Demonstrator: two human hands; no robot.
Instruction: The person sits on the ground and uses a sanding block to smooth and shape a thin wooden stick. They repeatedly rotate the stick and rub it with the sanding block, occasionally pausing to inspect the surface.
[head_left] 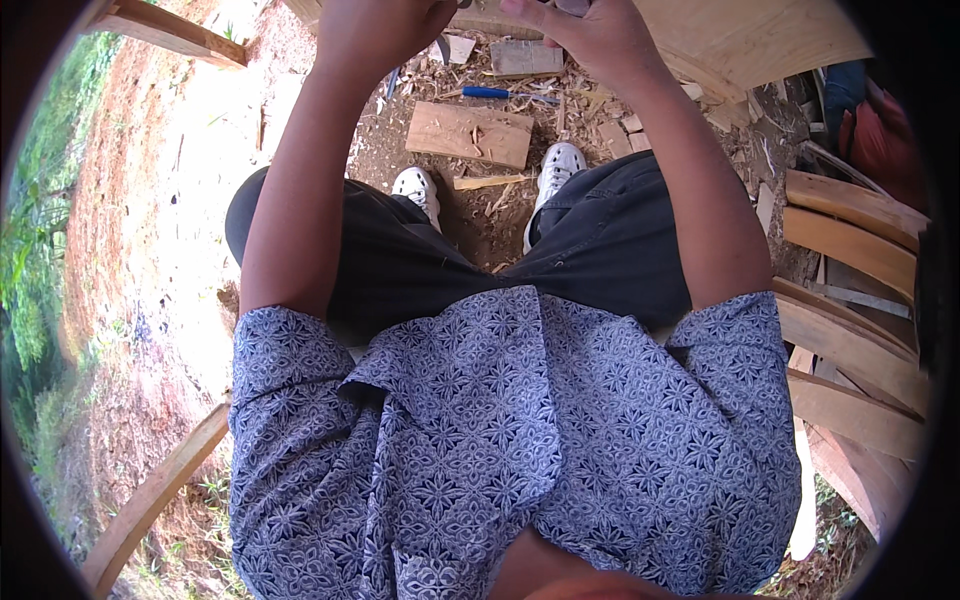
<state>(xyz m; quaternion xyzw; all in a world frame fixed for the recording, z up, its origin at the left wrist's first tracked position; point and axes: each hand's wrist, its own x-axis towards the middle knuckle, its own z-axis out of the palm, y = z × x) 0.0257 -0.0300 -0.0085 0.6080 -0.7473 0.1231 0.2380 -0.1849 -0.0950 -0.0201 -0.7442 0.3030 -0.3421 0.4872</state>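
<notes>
At the top of my feed, the left grip (385,35) and the right grip (605,40) sit a little apart, both cut off by the upper edge. I make out the right thumb reaching inward, with a small grey piece (572,6) in the crook beside it; I cannot tell whether that grip is clamped on it, since most of the fingers are out of my sight. The left one is bent inward, and I can't tell whether it is closed on anything either. Pale wood (490,20) shows between the two, near the right thumb.

Below that, on ground (375,145) strewn with shavings, I see a weathered grey block (527,59) and a blue-handled tool (485,92), its thin shaft pointing right. Nearer the wearer, a flat wooden block (470,135) lies just ahead of white shoes (560,168), with a thin wood strip (488,182) between them. Dark trousers (610,230) and a blue patterned shirt (470,390) fill my middle.

Out right, I have a wide pale board (755,40) in the upper corner, then red cloth (888,145) and several curved wooden pieces (850,245). Out left, green foliage (30,250) lines the rim.
</notes>
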